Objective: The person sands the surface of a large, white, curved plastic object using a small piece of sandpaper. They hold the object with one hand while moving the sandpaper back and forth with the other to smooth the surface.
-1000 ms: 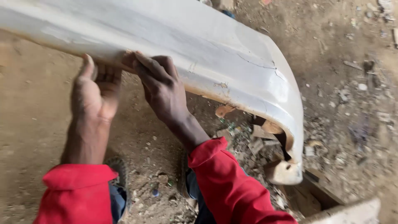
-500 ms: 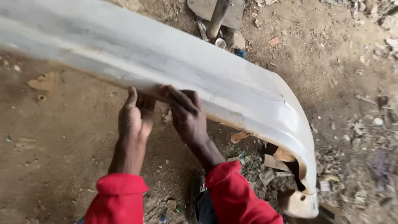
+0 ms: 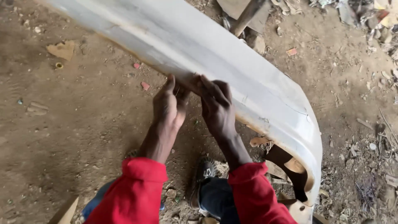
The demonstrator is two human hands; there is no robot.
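Observation:
A long white car bumper runs from the upper left down to the lower right above the dirt ground, its curved end hanging at the lower right with a dark cut-out. My left hand grips its lower edge near the middle, thumb up against the panel and fingers behind the rim. Right beside it, my right hand lies flat on the same edge, fingers spread over the painted face. Both arms wear red sleeves. A thin crack marks the bumper near its bend.
Brown dirt ground lies below, with small scraps and a cardboard piece. Rubble and litter are scattered on the right. A post and board stand behind the bumper. My dark shoe rests under my arms.
The view has shifted so the bumper and both hands sit farther right and lower in the frame. My hands have stayed together on the lower edge, now closer to the bumper's curved end.

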